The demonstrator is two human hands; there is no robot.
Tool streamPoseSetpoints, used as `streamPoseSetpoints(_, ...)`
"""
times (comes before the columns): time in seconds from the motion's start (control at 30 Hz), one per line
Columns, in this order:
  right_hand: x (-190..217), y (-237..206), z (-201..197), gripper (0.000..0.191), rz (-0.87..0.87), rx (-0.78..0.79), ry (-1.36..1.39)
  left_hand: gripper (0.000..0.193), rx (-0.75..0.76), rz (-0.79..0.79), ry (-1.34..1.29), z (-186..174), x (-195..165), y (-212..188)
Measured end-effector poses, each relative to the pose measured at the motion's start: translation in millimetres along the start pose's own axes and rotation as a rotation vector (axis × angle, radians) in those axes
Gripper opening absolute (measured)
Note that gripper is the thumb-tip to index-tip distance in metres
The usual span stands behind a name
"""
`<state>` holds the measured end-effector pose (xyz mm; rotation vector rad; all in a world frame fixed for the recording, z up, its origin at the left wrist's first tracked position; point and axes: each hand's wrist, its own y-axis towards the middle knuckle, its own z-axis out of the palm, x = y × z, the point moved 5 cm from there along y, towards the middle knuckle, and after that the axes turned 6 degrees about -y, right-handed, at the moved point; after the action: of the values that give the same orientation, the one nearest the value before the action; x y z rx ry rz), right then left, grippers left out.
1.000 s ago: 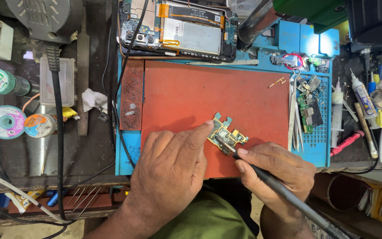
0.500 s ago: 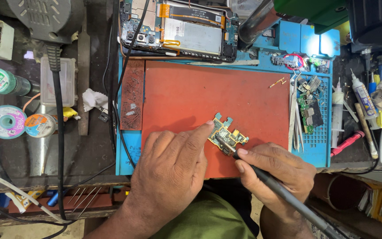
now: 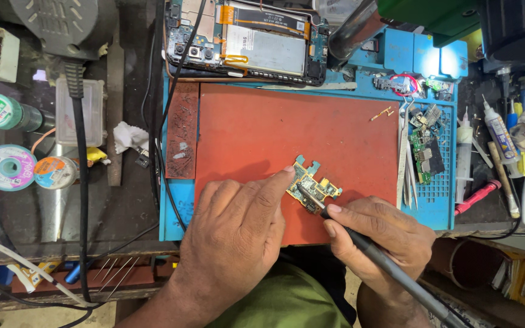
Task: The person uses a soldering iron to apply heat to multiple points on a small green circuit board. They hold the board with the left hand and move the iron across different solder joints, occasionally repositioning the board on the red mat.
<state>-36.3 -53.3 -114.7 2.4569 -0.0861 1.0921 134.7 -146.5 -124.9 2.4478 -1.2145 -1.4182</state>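
A small green and gold circuit board (image 3: 312, 185) lies on the red mat (image 3: 274, 130) near its front edge. My left hand (image 3: 235, 234) rests flat on the mat, its forefinger tip pressing the board's left edge. My right hand (image 3: 381, 234) grips a dark soldering iron (image 3: 384, 261) like a pen, its tip touching the middle of the board. The iron's handle runs off toward the lower right.
An opened phone (image 3: 247, 39) lies at the back of the blue work mat (image 3: 429, 200). Tweezers (image 3: 407, 164), loose boards (image 3: 423, 146), syringes and tools sit on the right. Solder spools (image 3: 10, 167), a plastic box (image 3: 80, 112) and cables crowd the left bench.
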Motion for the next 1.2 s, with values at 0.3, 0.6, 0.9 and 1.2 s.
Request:
streamPoseSetpoints(0.3,-6.1,-4.8,-4.2,0.028,-0.048,0.001,0.038,0.052,-0.013,0.004,0.002,1.6,-0.2,-0.6)
streamPoseSetpoints(0.6,-20.6,-36.5,-30.2,0.030,0.205,-0.178,0.131,0.058,0.106,-0.063,-0.240,-13.2,-14.2,8.7)
streamPoseSetpoints(0.9,-11.6,-43.2,-31.8,0.027,0.185,-0.134,-0.002,0.069,0.155,0.026,-0.070,2.0,-21.1,20.4)
streamPoseSetpoints(1.2,-0.3,-24.0,-20.1,0.020,0.132,-0.026,-0.053,0.067,0.082,-0.073,-0.097,-0.8,-20.4,3.7)
